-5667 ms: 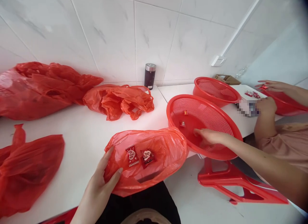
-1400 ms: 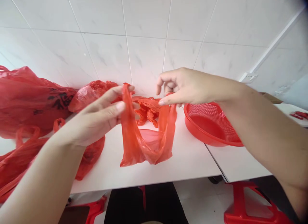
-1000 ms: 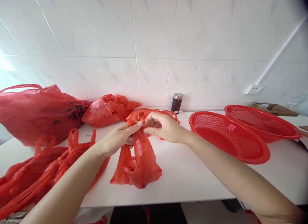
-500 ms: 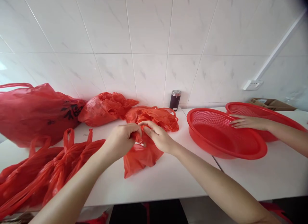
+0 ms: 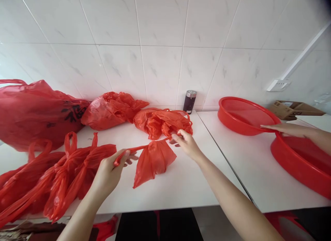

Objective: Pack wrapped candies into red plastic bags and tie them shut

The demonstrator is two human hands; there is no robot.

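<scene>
A small red plastic bag [image 5: 156, 158] rests on the white table with its neck drawn together and its two handles stretched out sideways. My left hand [image 5: 113, 165] is closed on the left handle, which is pulled taut. On the other side my right hand [image 5: 185, 143] pinches the right handle between thumb and fingers. What the bag contains is hidden. Just behind it lies a heap of crumpled red plastic bags [image 5: 162, 120]. Several tied red bags [image 5: 69, 165] lie left of my left hand, their handles sticking up.
A large red bag with black characters [image 5: 41, 113] and another red bag [image 5: 108, 111] stand along the tiled wall. A dark thermos [image 5: 189, 102] stands behind. At right, another person's hand [image 5: 292, 129] touches red plastic baskets [image 5: 248, 130], near a cardboard box [image 5: 289, 109].
My hands have moved apart, pulling the small bag's handles outward and tightening its neck. The other person's baskets have shifted: one farther back, the other nearer at the right.
</scene>
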